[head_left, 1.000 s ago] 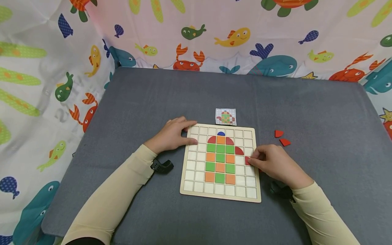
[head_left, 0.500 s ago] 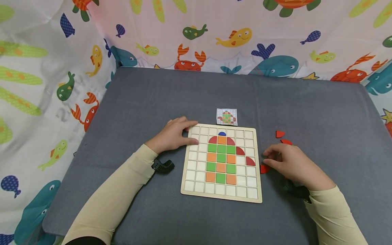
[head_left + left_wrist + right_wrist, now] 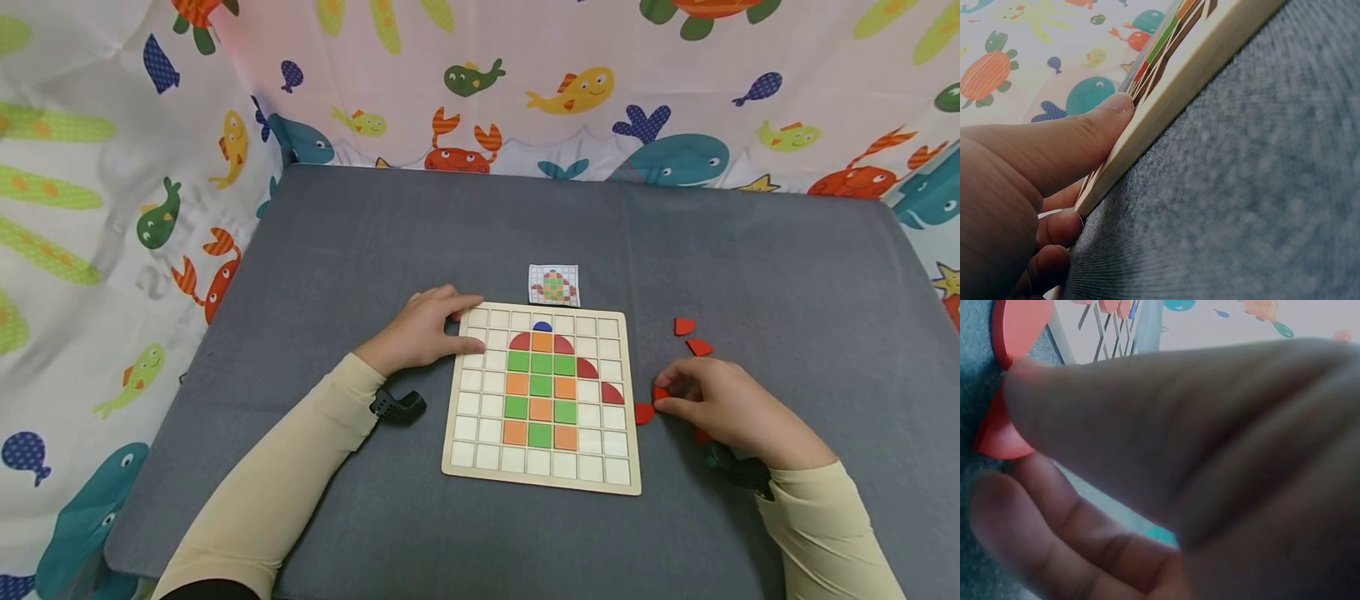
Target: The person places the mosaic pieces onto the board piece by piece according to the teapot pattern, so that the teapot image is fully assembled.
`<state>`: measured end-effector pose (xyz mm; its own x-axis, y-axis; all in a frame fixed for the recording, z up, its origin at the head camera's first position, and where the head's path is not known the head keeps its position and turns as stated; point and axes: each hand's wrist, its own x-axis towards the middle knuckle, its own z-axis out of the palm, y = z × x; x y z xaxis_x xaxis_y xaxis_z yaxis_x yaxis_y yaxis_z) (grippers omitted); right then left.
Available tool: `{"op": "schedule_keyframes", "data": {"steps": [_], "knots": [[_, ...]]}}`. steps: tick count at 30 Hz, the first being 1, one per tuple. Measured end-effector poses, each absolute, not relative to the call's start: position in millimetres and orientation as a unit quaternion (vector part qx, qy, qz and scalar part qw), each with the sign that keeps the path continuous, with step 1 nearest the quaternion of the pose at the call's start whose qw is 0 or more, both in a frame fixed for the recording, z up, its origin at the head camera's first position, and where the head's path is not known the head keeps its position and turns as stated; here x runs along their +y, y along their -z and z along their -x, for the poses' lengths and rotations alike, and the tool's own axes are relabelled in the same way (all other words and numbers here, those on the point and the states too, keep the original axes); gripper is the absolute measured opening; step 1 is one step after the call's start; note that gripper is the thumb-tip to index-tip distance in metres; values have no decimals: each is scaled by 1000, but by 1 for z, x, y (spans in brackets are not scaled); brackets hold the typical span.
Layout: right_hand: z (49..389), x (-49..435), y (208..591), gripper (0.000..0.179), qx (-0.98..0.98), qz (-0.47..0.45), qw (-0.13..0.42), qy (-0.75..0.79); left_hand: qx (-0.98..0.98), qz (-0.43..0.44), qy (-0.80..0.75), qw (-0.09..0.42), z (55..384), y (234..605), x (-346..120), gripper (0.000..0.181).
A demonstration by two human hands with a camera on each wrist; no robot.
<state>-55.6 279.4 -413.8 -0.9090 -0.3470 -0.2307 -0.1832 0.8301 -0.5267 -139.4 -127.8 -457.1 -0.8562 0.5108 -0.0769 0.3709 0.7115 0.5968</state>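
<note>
A wooden grid board [image 3: 468, 458] lies on the grey table, with green, orange and red pieces and one blue piece set in its squares. My left hand [image 3: 420, 333] holds the board's far left corner; its thumb [image 3: 1107, 119] rests on the edge and the other fingers bend around the corner. To the right of the board, my right hand [image 3: 735, 417] pinches a red quarter-circle piece [image 3: 660, 393] between thumb and fingers, low over the cloth. Another red piece [image 3: 644, 413] lies right beside it, near the board's edge.
A small printed pattern card [image 3: 554, 286] lies just beyond the board. Two red pieces, a nearer one [image 3: 700, 347] and a farther one [image 3: 684, 326], lie past my right hand; one more [image 3: 702, 436] shows partly under it. A sea-animal curtain [image 3: 562, 92] borders the table.
My right hand has left a red quarter-circle piece in a square on the board's right side, moved right off the board, and taken hold of another red piece. My left hand stays put.
</note>
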Motion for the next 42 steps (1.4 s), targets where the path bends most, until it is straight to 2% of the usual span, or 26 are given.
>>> {"op": "schedule_keyframes", "data": {"steps": [9, 20, 42], "knots": [[50, 275, 406, 12, 937, 143, 137, 287, 918, -238, -293, 117, 140, 458, -128, 77], [44, 255, 406, 5, 912, 136, 175, 345, 918, -240, -294, 115, 139, 458, -128, 76], [41, 237, 418, 16, 915, 159, 181, 323, 916, -240, -300, 118, 139, 457, -128, 76]]}}
